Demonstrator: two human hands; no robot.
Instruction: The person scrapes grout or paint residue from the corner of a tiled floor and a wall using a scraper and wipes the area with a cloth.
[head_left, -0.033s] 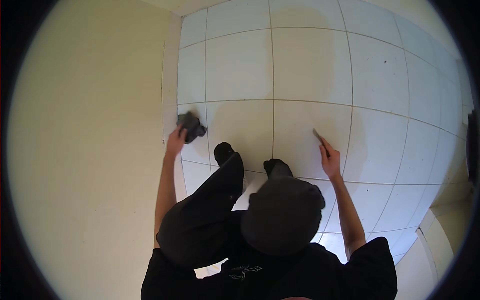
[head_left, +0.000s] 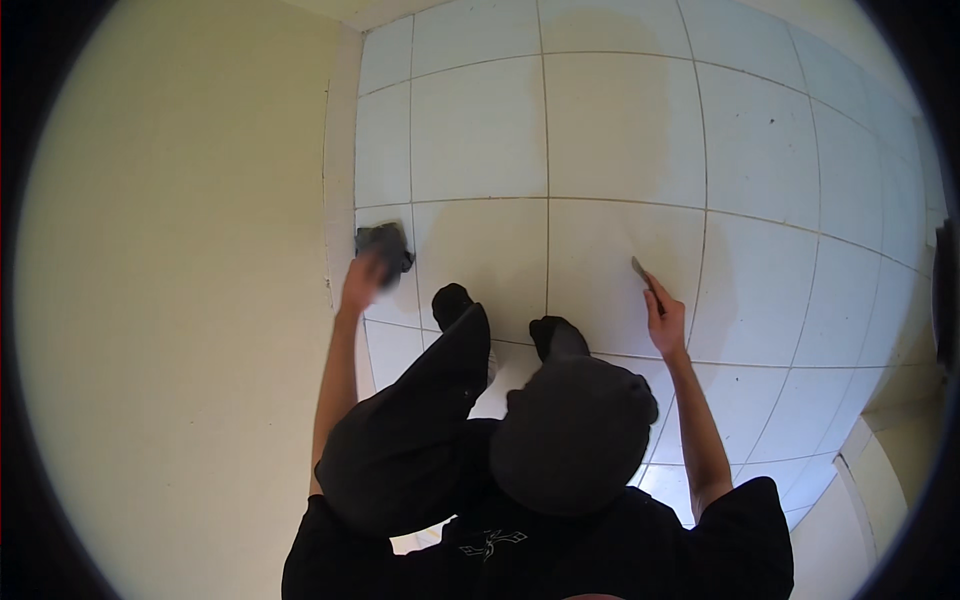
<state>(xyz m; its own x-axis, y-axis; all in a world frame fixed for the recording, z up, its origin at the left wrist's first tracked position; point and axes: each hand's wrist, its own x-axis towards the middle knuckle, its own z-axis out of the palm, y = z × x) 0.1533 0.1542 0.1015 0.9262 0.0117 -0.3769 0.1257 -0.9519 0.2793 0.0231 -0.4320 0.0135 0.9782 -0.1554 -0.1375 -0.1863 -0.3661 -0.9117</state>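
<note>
A dark grey crumpled cloth (head_left: 392,243) lies on the floor tiles beside the left wall's base. My left hand (head_left: 364,284) is closed on its near edge, the fingers smeared by motion. Off to the right, my right hand (head_left: 666,322) is closed around a slim knife-like tool (head_left: 639,268). Its narrow tip points forward and left, over a white tile (head_left: 610,250); whether the tip touches the tile I cannot tell. The handle is mostly covered by my fingers.
A pale yellow wall (head_left: 190,300) with a baseboard (head_left: 342,150) rises at the left. My feet in black socks (head_left: 452,302) are on the tiles between my hands, knees bent. A dark object (head_left: 945,295) stands at the far right edge. Small dark specks dot some tiles.
My left hand has shifted slightly, and the cloth under it has changed shape. My right hand and the knife-like tool have moved a little to the right.
</note>
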